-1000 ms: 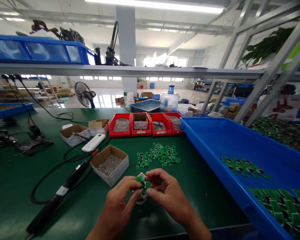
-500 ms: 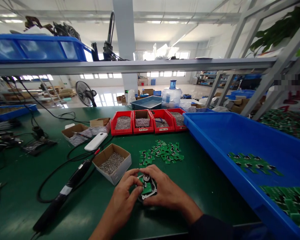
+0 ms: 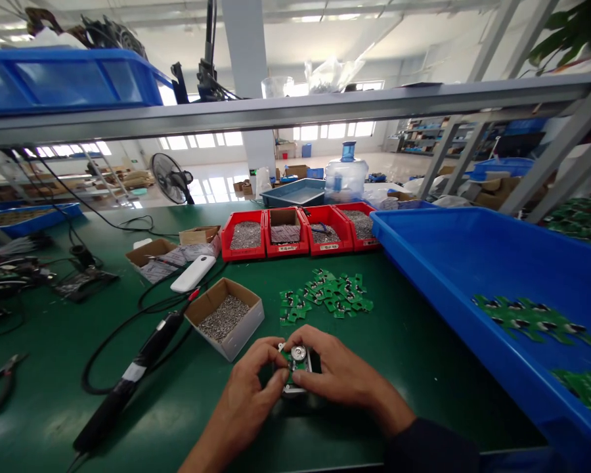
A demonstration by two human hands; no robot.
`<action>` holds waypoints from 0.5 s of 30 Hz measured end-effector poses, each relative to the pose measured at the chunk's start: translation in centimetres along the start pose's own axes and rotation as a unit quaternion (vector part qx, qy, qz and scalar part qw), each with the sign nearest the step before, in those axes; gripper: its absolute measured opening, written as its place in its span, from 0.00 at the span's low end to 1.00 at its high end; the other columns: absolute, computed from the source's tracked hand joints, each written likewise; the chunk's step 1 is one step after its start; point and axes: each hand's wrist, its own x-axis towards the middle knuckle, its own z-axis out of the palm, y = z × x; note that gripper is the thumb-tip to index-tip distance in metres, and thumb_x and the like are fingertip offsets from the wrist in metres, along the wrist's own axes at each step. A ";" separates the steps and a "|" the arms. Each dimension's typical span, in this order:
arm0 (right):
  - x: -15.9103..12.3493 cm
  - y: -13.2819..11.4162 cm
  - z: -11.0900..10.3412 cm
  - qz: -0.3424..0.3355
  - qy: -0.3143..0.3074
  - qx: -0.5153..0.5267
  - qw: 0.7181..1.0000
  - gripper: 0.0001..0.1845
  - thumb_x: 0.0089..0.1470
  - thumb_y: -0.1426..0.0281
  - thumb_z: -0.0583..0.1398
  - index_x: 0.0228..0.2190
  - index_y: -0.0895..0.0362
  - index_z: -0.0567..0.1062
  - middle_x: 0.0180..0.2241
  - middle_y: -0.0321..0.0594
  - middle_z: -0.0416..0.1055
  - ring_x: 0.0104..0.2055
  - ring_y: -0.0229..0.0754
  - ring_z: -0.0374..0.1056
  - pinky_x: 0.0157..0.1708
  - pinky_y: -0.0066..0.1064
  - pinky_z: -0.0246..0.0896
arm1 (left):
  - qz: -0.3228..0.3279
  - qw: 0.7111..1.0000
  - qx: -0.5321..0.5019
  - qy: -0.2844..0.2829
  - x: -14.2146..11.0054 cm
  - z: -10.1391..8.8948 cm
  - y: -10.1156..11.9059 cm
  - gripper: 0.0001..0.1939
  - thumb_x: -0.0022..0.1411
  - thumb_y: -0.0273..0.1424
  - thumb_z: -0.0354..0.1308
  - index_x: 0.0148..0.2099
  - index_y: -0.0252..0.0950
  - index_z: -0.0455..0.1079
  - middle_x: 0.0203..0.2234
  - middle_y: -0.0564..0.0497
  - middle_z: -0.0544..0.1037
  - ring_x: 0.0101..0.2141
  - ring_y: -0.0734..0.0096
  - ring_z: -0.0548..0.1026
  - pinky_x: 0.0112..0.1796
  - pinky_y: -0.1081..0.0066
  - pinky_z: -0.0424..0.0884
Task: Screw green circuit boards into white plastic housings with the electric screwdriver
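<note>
Between my two hands is a small housing [image 3: 294,389] with a pale rim, a green circuit board [image 3: 292,377] inside it and a round silver metal part [image 3: 298,353] at its far end. My left hand [image 3: 254,387] closes on the housing's left side, thumb and fingertips at the board. My right hand [image 3: 342,370] wraps the right side, its thumb over the board. Whether the housing rests on the table cannot be seen. Just beyond lie loose green circuit boards [image 3: 335,293]. A cardboard box [image 3: 249,334] of small metal screws stands to the left.
Red bins [image 3: 244,253] of small parts line the back. A large blue tray [image 3: 436,315] holding boards flanks the right. On the left lie a black electric screwdriver [image 3: 150,351] with its cable, pliers [image 3: 8,378] and a white device [image 3: 193,273]. A shelf [image 3: 285,113] crosses overhead.
The housing has turned in my hands; its round metal part, partly covered earlier, now faces up. My right hand's thumb has moved from the rim onto the board. The view has shifted slightly.
</note>
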 end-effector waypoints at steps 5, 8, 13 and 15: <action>0.2 -0.1 0.1 0.036 -0.003 0.008 0.999 0.16 0.47 0.74 0.66 0.40 0.55 0.75 0.35 0.33 0.70 0.34 0.38 0.65 0.32 0.26 0.56 | 0.015 0.999 -0.018 -0.039 -0.7 -0.2 -1.0 0.07 0.62 0.32 0.59 0.43 0.40 0.70 0.59 0.44 0.69 0.58 0.53 0.68 0.59 0.56 0.61; 0.2 -0.1 0.2 0.045 -0.003 0.018 0.999 0.18 0.45 0.74 0.66 0.41 0.53 0.75 0.36 0.32 0.71 0.34 0.37 0.64 0.33 0.26 0.57 | 0.021 0.998 -0.034 -0.051 -1.1 -0.1 -2.0 0.16 0.59 0.30 0.63 0.50 0.41 0.69 0.63 0.44 0.64 0.62 0.51 0.64 0.62 0.55 0.57; 0.1 0.2 0.2 0.046 -0.002 0.017 0.999 0.18 0.47 0.72 0.67 0.42 0.51 0.75 0.38 0.33 0.72 0.35 0.38 0.65 0.33 0.26 0.57 | 0.029 0.997 -0.057 -0.044 -1.1 0.3 -3.0 0.15 0.61 0.31 0.63 0.50 0.43 0.69 0.63 0.47 0.64 0.63 0.53 0.62 0.63 0.56 0.56; 0.1 0.2 0.3 0.049 -0.002 0.019 0.999 0.18 0.47 0.72 0.67 0.42 0.51 0.75 0.38 0.33 0.71 0.34 0.38 0.64 0.33 0.27 0.57 | 0.029 0.997 -0.060 -0.043 -1.3 0.5 -3.0 0.15 0.61 0.32 0.62 0.51 0.43 0.68 0.63 0.47 0.64 0.63 0.53 0.62 0.63 0.56 0.56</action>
